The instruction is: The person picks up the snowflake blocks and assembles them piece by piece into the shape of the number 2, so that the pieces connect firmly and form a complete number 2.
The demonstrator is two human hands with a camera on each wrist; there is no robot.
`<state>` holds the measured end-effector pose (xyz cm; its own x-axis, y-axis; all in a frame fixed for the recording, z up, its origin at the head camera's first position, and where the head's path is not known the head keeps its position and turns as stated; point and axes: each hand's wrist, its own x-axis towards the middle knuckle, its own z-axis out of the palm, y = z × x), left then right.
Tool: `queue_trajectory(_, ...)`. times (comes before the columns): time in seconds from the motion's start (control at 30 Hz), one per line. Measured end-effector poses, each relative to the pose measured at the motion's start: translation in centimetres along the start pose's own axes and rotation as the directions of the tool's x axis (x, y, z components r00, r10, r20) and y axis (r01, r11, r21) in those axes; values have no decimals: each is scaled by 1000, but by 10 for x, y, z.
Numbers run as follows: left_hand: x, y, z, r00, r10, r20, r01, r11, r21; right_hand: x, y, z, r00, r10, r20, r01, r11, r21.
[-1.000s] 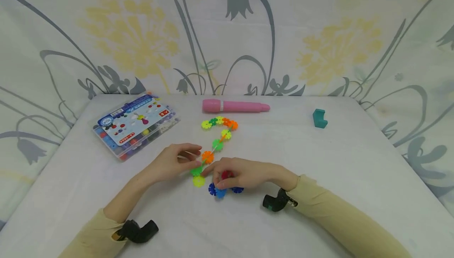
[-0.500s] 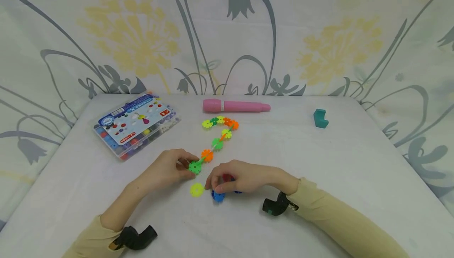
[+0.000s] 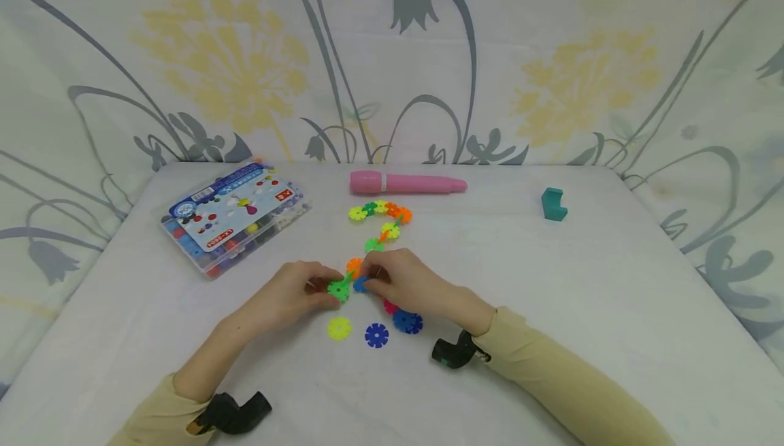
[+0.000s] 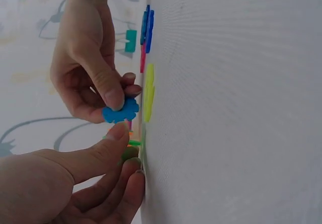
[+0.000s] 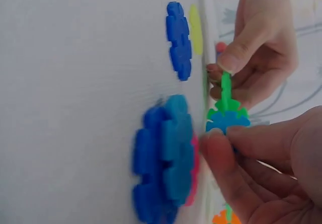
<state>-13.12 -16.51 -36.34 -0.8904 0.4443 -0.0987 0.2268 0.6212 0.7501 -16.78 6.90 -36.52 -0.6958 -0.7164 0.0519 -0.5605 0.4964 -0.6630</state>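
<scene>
In the head view my left hand [image 3: 300, 291] pinches a green notched plastic disc [image 3: 339, 290], the near end of a curved chain of interlocked discs [image 3: 390, 231]. Between thumb and fingers, my right hand [image 3: 412, 284] holds a blue notched disc [image 3: 360, 285] close beside the green one. The right wrist view shows this blue disc [image 5: 229, 121] at the green disc's [image 5: 226, 90] edge; whether they are slotted together I cannot tell. Nearer me lie a yellow disc [image 3: 339, 328], a dark blue disc [image 3: 376, 336], overlapping blue discs [image 3: 407, 322] and a partly hidden red one [image 3: 390, 307].
At the back left lies a clear plastic case [image 3: 235, 218] of colourful pieces with a printed label. A pink tube-shaped object [image 3: 407, 183] lies behind the chain, and a teal block [image 3: 554, 204] sits at the right. White cloth [image 3: 520, 276] covers the table.
My right hand has left the loose discs and moved up and left, bringing a blue disc to the chain's end. Earlier, my left hand took hold of the green disc; the yellow disc shifted nearer me.
</scene>
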Motion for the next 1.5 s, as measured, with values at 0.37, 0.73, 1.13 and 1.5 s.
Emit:
queue_trajectory(0.37, 0, 2, 1, 999, 23, 30, -23, 1000, 2, -1, 2, 1, 999, -33, -25, 34, 999, 20)
queue_trajectory(0.73, 1, 0, 4, 998, 47, 45, -47, 999, -13, -2, 1, 3, 994, -95, -54, 91, 993, -72)
queue_trajectory(1.13, 4, -3, 12, 996, 90, -18, -90, 996, 4, 0, 6, 7, 974, -210, -83, 205, 977, -63)
queue_trajectory(1.5, 2, 4, 9, 999, 2, 54, -1, 1000, -16, -16, 9, -21, 998, -41, 38, 43, 998, -49)
